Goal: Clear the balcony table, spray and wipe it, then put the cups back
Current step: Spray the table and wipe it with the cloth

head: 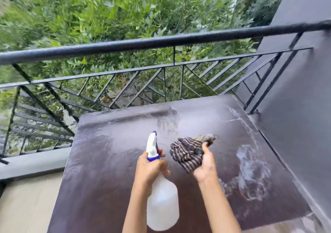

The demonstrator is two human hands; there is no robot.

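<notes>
the left hand (150, 166) grips the neck of a translucent white spray bottle (162, 202) with a blue collar, fingers curled round it just below the trigger and the nozzle pointing away from the person, toward the far edge. the bottle is held above the near middle of the dark brown table (107, 161). just beside it, the right hand (206, 164) holds a bunched striped cloth (188, 152), thumb and fingers closed round its near end while the rest spills forward; the picture is smeared there, so the cloth may be brushing the tabletop or hanging just above it. the two hands are near each other but apart. pale wet streaks (250, 175) swirl across the right half of the top and fan along its far edge. the table's right edge runs just beside the grey wall (304, 107), and its far edge stands near the black metal railing (161, 42), with green foliage (107, 14) beyond. the left edge is free, with pale floor (26, 206) open beside it, and bare tabletop lies on every side of the hands.
</notes>
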